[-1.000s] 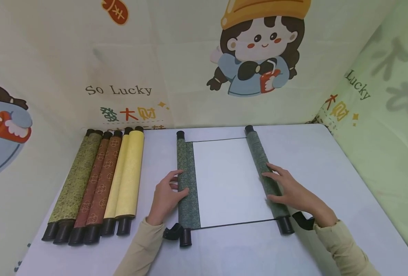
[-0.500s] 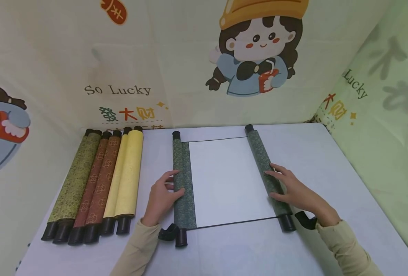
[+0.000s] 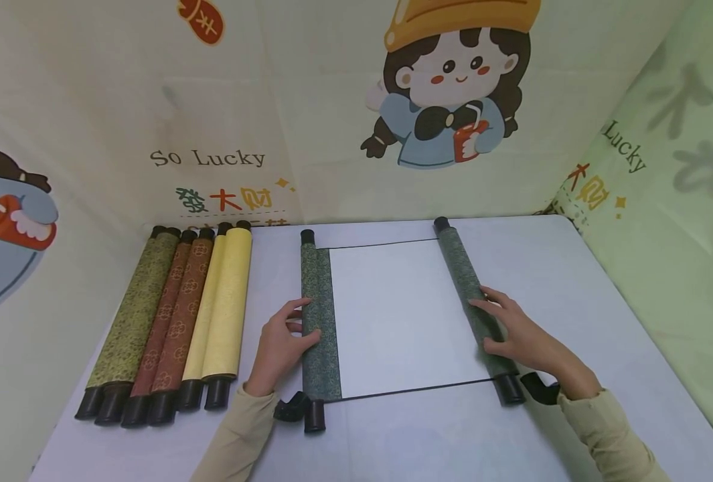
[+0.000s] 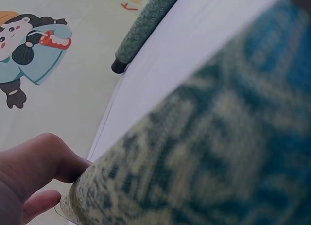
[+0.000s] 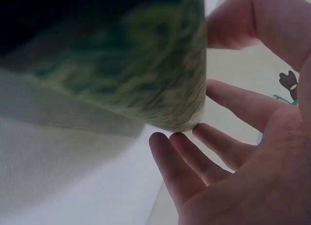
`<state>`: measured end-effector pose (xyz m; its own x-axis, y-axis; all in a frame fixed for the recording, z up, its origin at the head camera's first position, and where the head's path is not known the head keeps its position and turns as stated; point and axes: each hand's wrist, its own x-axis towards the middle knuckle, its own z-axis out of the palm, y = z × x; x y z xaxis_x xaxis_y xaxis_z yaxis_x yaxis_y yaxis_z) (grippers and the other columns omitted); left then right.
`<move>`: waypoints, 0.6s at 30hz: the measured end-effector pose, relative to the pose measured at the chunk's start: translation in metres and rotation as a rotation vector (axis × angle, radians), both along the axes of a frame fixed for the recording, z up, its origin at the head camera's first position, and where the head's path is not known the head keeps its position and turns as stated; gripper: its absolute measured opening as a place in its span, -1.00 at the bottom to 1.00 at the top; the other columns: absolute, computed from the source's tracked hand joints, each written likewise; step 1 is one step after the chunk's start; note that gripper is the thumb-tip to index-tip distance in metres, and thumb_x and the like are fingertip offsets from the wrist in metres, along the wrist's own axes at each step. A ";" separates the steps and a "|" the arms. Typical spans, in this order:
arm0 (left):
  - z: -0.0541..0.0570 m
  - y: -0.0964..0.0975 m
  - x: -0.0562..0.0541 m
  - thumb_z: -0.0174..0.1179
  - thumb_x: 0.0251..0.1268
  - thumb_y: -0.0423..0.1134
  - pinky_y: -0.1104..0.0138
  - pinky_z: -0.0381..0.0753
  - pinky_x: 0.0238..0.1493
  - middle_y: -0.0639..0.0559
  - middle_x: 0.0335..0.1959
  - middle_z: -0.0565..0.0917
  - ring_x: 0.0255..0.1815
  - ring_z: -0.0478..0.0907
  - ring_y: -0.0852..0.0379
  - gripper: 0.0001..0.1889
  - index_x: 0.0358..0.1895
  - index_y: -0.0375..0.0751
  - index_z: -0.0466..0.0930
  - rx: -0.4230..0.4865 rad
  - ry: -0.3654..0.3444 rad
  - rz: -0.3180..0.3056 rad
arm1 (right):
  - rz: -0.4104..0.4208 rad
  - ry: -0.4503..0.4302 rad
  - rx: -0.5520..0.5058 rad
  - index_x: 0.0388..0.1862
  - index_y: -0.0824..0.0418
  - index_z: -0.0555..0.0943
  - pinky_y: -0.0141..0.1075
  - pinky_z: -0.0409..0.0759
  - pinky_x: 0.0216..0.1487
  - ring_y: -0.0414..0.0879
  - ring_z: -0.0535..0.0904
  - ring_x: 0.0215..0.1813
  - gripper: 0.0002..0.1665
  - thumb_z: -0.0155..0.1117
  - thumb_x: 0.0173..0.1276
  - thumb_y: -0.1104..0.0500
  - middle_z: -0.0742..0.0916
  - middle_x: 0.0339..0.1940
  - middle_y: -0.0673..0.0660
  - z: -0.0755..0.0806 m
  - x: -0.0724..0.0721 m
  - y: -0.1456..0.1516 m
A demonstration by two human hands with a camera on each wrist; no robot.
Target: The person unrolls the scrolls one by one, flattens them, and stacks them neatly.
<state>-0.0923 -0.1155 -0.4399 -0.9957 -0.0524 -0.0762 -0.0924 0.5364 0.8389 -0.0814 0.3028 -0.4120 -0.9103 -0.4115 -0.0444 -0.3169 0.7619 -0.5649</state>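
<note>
A green patterned hanging scroll lies partly unrolled between my hands, its blank white sheet (image 3: pixel 404 314) showing. My left hand (image 3: pixel 278 348) holds the left roll (image 3: pixel 309 281), thumb on its near side and fingers at its left edge. In the left wrist view this roll (image 4: pixel 194 152) fills the foreground. On the other side my right hand (image 3: pixel 525 341) grips the right roll (image 3: pixel 455 258), which slants toward the lower right. The right wrist view has that roll (image 5: pixel 165 84) between the thumb and fingers (image 5: pixel 177 171). Black knobs cap both rolls.
Left of the scroll, several rolled scrolls lie side by side: olive green (image 3: pixel 133 314), reddish brown (image 3: pixel 181 314) and yellow (image 3: pixel 228 301). They rest on a white table (image 3: pixel 404 442). A printed cloth backdrop (image 3: pixel 320 114) rises behind the table and along its sides.
My left hand has shifted slightly left with its roll. The right hand and its roll have moved right, so more of the white sheet shows. The other scrolls stay in place.
</note>
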 end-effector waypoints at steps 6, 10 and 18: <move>-0.001 -0.002 -0.001 0.42 0.05 -0.32 0.27 0.58 -0.27 -0.22 0.03 0.64 -0.15 0.61 -0.02 -0.36 0.30 -0.08 0.51 -0.005 -0.001 -0.001 | 0.000 0.014 -0.004 0.41 0.40 0.36 0.21 0.41 0.10 0.46 0.08 0.47 -0.29 0.20 0.23 0.41 0.14 0.53 0.46 -0.002 -0.001 0.004; -0.003 -0.004 0.000 0.42 0.07 -0.32 0.26 0.58 -0.26 -0.24 0.04 0.63 -0.14 0.61 -0.02 -0.36 0.31 -0.09 0.50 -0.004 -0.005 -0.003 | -0.002 0.021 -0.025 0.40 0.41 0.37 0.30 0.38 0.18 0.48 0.09 0.46 -0.31 0.31 0.30 0.34 0.15 0.51 0.48 -0.004 -0.003 0.006; -0.005 -0.006 -0.001 0.41 0.08 -0.31 0.25 0.60 -0.24 -0.24 0.05 0.62 -0.11 0.61 -0.03 -0.36 0.31 -0.09 0.50 0.000 -0.001 -0.010 | -0.021 -0.003 -0.056 0.40 0.39 0.32 0.33 0.39 0.18 0.48 0.17 0.42 -0.17 0.48 0.21 0.26 0.15 0.50 0.48 -0.006 -0.004 0.009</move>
